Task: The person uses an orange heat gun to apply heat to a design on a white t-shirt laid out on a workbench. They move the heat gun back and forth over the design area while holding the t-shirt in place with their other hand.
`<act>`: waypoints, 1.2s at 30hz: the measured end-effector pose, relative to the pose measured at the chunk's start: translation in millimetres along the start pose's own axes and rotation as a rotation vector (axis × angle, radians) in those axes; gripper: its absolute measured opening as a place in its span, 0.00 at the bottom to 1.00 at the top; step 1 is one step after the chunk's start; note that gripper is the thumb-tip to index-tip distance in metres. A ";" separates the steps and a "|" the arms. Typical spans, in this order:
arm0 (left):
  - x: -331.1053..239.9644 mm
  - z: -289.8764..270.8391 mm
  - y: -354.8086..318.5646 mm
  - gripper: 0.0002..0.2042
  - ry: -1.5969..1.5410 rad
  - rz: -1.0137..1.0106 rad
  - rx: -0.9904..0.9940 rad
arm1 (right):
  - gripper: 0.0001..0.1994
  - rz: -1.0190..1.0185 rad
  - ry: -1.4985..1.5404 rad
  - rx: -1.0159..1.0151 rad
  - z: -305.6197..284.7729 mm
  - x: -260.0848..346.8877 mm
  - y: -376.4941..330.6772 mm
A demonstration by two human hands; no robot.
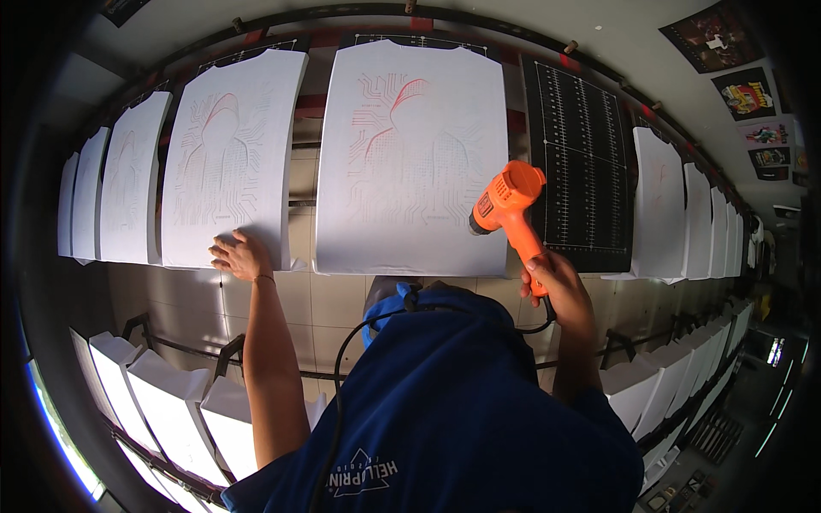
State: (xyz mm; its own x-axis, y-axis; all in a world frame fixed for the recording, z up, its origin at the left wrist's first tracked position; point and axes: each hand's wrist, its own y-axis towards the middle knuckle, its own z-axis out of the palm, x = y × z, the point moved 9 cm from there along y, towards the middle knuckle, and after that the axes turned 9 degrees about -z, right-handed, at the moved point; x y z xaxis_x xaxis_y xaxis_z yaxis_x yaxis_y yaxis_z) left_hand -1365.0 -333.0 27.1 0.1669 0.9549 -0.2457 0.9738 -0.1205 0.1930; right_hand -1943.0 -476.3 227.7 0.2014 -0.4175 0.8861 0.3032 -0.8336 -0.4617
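An orange heat gun [511,205] is gripped by its handle in my right hand [560,286]. Its dark nozzle points left, over the lower right part of a white shirt [410,244] stretched on a board in front of me. That shirt bears a thin red and grey print of a hooded figure with circuit-like lines. My left hand [242,255] rests with fingers spread on the lower edge of the neighbouring white shirt [192,235], which carries the same print. From the heat gun's handle a black cord [344,355] runs across my front.
Right of the middle shirt lies a bare black board [581,162] with white ruled marks. More shirts on boards [132,175] extend along the rack to both sides. Behind me stands another row of white-covered boards [167,389]. Posters [742,94] hang on the right wall.
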 end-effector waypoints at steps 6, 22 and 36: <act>-2.6 -5.1 -5.2 0.32 -0.028 -0.036 0.028 | 0.13 -0.020 0.002 0.005 8.6 -0.9 -0.6; -7.9 -18.7 -12.1 0.31 -0.080 -0.117 0.057 | 0.13 -0.099 -0.010 0.112 43.2 6.4 32.7; -8.9 -19.9 -11.2 0.31 -0.083 -0.101 0.058 | 0.13 -0.071 0.044 0.172 53.4 10.2 47.8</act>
State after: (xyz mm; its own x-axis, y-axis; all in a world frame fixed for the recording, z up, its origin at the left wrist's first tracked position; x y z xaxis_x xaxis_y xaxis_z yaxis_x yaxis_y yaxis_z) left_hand -1380.4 -334.7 46.0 0.0772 0.9376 -0.3390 0.9932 -0.0425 0.1085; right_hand -1876.8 -501.0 212.5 0.1343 -0.3782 0.9159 0.4703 -0.7892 -0.3949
